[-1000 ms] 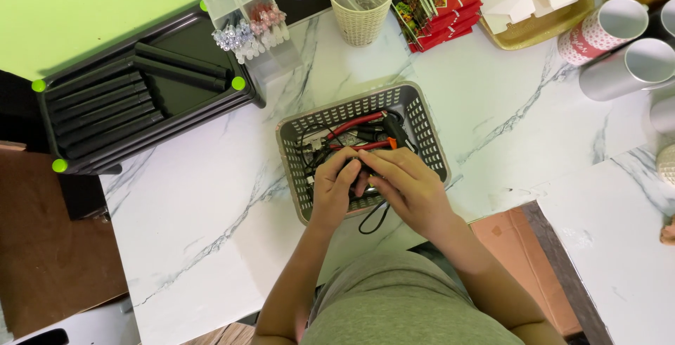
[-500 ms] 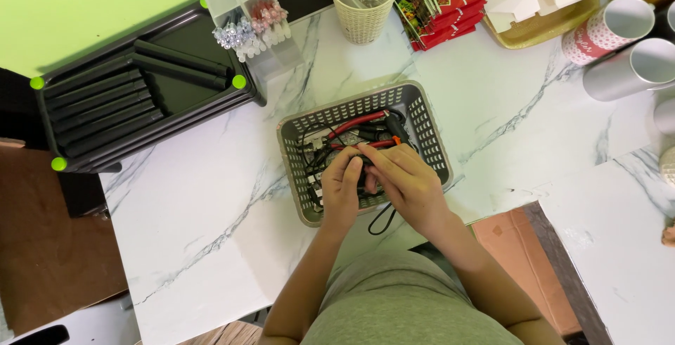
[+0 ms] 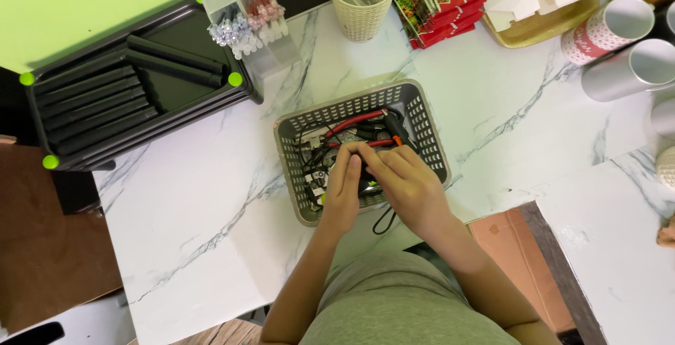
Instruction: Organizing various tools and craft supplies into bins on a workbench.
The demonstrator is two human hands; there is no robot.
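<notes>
Both hands deep in the basket (image 3: 422,116) of cables (image 3: 355,121).
Left hand (image 3: 342,190) and right hand (image 3: 401,180) pinch a dark cable together; the tangle remains unsorted.

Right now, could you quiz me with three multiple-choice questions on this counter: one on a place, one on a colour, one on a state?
1. Where are both hands?
A. In the grey perforated basket
B. On the black tray
C. Inside the wicker cup

2. What colour are the round knobs on the black tray?
A. Red
B. Bright green
C. White

3. How do the two paper cups at the right edge lie?
A. Upright
B. Stacked
C. On their sides

Answers: 1 A, the left hand and right hand meet over the cables in the basket. 2 B, each green knob shows at a tray corner. 3 C, the paper cups show their open mouths sideways.
</notes>
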